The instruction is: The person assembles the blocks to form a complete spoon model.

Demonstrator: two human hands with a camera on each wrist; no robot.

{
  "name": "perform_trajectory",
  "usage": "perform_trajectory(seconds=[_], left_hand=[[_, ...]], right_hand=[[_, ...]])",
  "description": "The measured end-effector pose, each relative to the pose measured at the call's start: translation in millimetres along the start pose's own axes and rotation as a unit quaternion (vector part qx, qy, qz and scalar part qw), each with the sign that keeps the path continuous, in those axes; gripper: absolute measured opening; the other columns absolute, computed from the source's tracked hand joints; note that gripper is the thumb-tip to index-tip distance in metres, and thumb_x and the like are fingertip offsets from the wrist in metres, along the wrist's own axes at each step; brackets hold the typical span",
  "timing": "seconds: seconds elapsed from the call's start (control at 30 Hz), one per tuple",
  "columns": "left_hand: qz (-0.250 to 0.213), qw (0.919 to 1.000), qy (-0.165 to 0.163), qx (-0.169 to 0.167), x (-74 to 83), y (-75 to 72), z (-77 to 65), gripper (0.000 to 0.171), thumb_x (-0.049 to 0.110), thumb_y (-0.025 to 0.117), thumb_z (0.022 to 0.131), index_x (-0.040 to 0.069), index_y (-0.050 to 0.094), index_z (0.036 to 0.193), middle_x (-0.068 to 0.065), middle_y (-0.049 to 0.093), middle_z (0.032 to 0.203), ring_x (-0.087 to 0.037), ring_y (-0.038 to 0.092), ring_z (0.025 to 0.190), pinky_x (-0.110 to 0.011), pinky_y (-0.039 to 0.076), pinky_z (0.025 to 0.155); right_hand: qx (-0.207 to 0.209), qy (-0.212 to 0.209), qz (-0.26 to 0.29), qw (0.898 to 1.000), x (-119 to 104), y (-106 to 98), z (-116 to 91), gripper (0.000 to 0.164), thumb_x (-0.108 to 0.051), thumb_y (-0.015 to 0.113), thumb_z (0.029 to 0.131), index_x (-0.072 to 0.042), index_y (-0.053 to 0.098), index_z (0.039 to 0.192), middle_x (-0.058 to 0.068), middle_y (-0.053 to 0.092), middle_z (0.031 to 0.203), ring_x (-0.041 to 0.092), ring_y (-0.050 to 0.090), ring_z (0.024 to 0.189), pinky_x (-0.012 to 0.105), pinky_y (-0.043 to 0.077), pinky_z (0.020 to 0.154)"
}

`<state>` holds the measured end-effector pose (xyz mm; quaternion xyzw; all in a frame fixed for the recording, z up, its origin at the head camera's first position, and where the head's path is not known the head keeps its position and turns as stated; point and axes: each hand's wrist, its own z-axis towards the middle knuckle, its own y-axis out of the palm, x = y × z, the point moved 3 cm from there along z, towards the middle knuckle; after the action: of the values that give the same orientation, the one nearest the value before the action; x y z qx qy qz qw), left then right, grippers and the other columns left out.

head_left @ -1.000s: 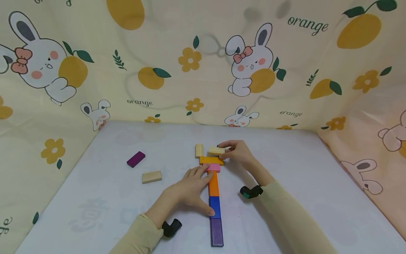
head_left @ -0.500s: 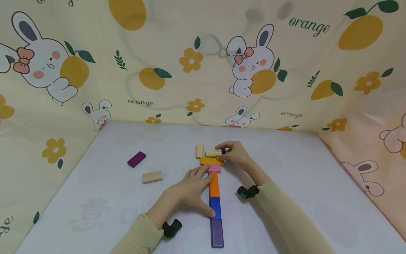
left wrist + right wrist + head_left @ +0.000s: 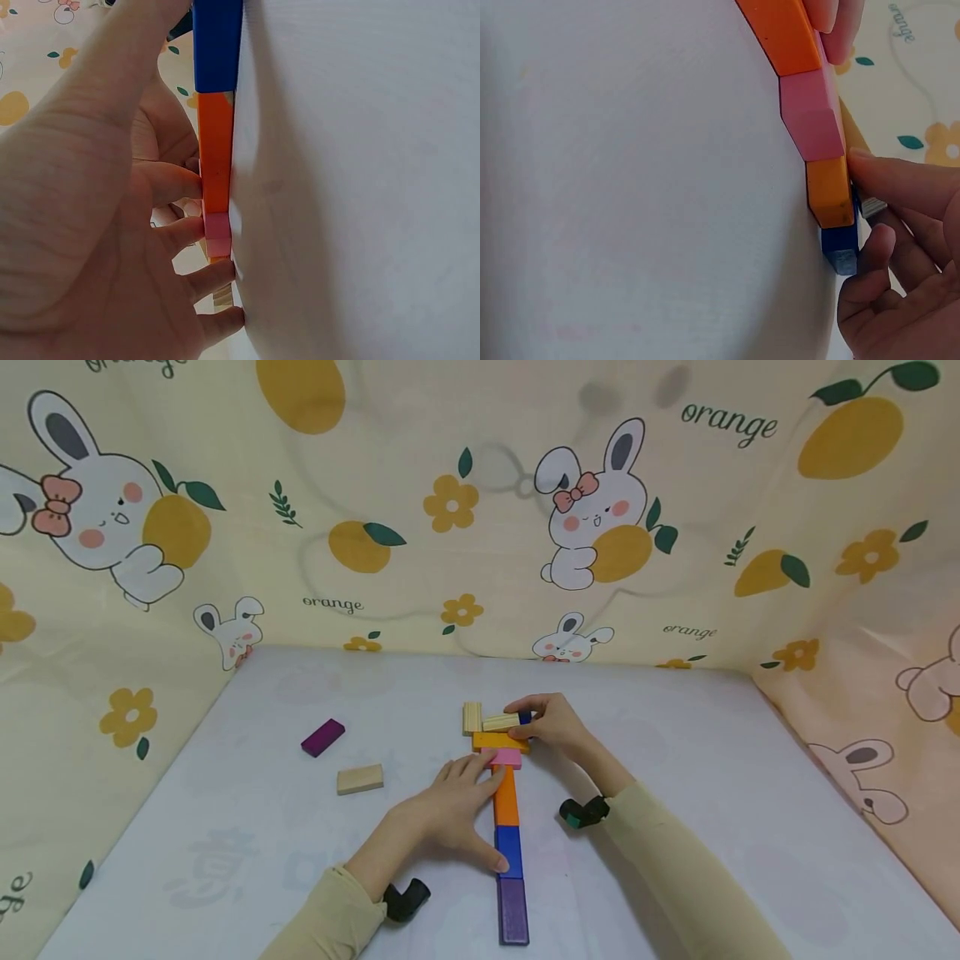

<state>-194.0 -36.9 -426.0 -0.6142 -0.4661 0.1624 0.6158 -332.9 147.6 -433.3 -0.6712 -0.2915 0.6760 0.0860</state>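
Observation:
My right hand (image 3: 558, 725) pinches a plain wooden block (image 3: 500, 722) between thumb and fingers at the far end of a row of blocks. Just right of that block a dark blue block (image 3: 841, 244) shows, lying against the yellow-orange block (image 3: 500, 742). My left hand (image 3: 447, 806) spreads its fingers along the row's left side. Its thumb touches the blue block (image 3: 508, 852), and its fingers reach the orange block (image 3: 507, 797) and the pink block (image 3: 510, 758). A purple block (image 3: 513, 912) forms the near end.
Another plain wooden block (image 3: 472, 717) stands left of the held one. Farther left on the white tabletop (image 3: 225, 760) lie a dark purple block (image 3: 323, 737) and a light wooden block (image 3: 360, 779). A patterned cloth (image 3: 405, 468) closes off the back and sides.
My right hand has shifted left with the plain wooden block, bringing it closer to the other wooden block. More of the dark blue block shows on its right. My left hand has stayed put.

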Motion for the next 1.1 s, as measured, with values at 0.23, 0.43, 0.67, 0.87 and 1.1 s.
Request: perform_trajectory(seconds=[0.23,0.43,0.67,0.87,1.1], left_hand=[[-0.011,0.9999,-0.002,-0.003,-0.7,0.4,0.0,0.121,0.078,0.071,0.065,0.016,0.024,0.157,-0.007,0.000,0.164,-0.032,0.006,0.147,-0.054,0.008,0.115],[-0.014,0.9999,-0.003,-0.001,-1.5,1.3,-0.9,0.122,0.079,0.070,0.065,0.017,0.022,0.158,-0.007,-0.001,0.164,-0.033,0.004,0.147,-0.053,0.007,0.115],[-0.014,0.9999,-0.002,-0.002,-1.4,1.7,-1.0,0.122,0.080,0.069,0.065,0.017,0.022,0.158,-0.006,-0.002,0.164,-0.033,0.004,0.147,-0.054,0.008,0.115],[-0.015,0.9999,-0.003,0.000,-2.0,1.8,-1.3,0.122,0.080,0.069,0.064,0.017,0.022,0.158,-0.006,-0.002,0.164,-0.033,0.003,0.147,-0.054,0.007,0.115],[-0.018,0.9998,-0.005,0.002,-1.6,2.0,-1.7,0.122,0.079,0.070,0.064,0.017,0.023,0.158,-0.005,-0.002,0.164,-0.032,0.004,0.147,-0.054,0.007,0.115]], right_hand=[[0.000,-0.011,0.005,1.000,3.1,-1.2,-0.2,0.023,-0.016,0.080,0.084,-0.014,0.076,0.107,0.003,0.068,0.105,0.026,0.052,0.089,0.028,0.041,0.066],[0.004,-0.019,-0.012,1.000,5.4,-1.5,1.7,0.022,-0.022,0.080,0.085,-0.017,0.077,0.105,0.002,0.068,0.104,0.027,0.051,0.089,0.031,0.041,0.067],[-0.001,-0.025,-0.031,0.999,4.7,-0.2,2.5,0.021,-0.023,0.079,0.086,-0.018,0.077,0.106,0.003,0.066,0.103,0.027,0.050,0.087,0.028,0.040,0.064],[-0.008,-0.035,-0.045,0.998,1.1,0.7,1.9,0.020,-0.019,0.077,0.088,-0.016,0.076,0.108,0.004,0.066,0.102,0.027,0.050,0.084,0.027,0.039,0.062],[-0.017,-0.039,-0.045,0.998,-0.6,2.3,0.7,0.020,-0.017,0.076,0.089,-0.016,0.075,0.109,0.004,0.066,0.103,0.028,0.050,0.085,0.027,0.040,0.063]])
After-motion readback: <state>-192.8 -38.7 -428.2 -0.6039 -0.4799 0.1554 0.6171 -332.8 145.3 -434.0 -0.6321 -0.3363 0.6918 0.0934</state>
